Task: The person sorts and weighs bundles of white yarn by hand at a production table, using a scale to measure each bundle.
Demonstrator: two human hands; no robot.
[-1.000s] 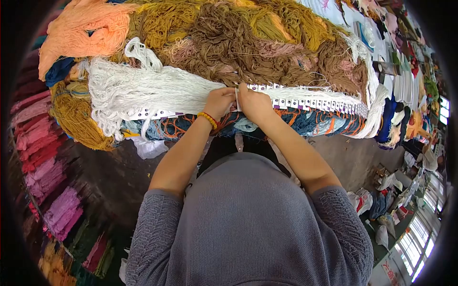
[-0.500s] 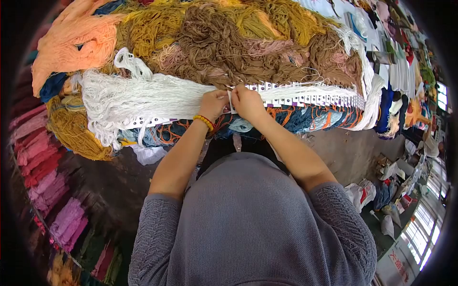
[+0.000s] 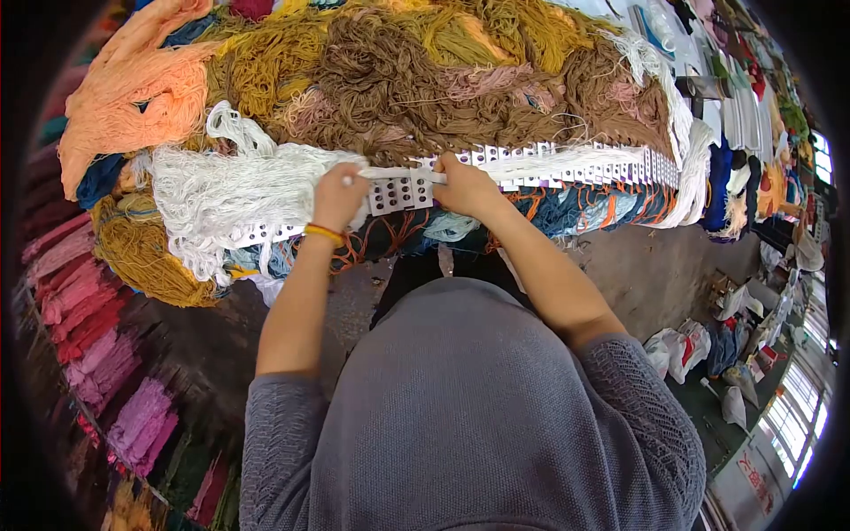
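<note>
Biggest thing in my view: the worktop (image 3: 620, 257), buried under heaped yarn – brown yarn (image 3: 398, 71) in the middle, mustard yarn (image 3: 257, 62) to its left, peach yarn (image 3: 133, 88) at the far left end. Below that pile, a thick white yarn bundle (image 3: 221, 190) spreads across the left part of the near edge. A long white punched strip (image 3: 567, 173), w/ rows of dark holes, runs along the worktop's near edge from under the bundle out to the right end; white strands lie over its right stretch.

Blue-and-orange yarn (image 3: 575, 208) hangs just below the strip.

My left hand (image 3: 341, 195), w/ an orange bracelet (image 3: 326, 233) at the wrist, is closed on white strands where the bundle meets the strip. My right hand (image 3: 465, 186) is pinched shut on the strip's top edge, just right of a bare section (image 3: 398, 190) showing between both hands.

Red lettering on a sign bottom right – too small to read.
</note>
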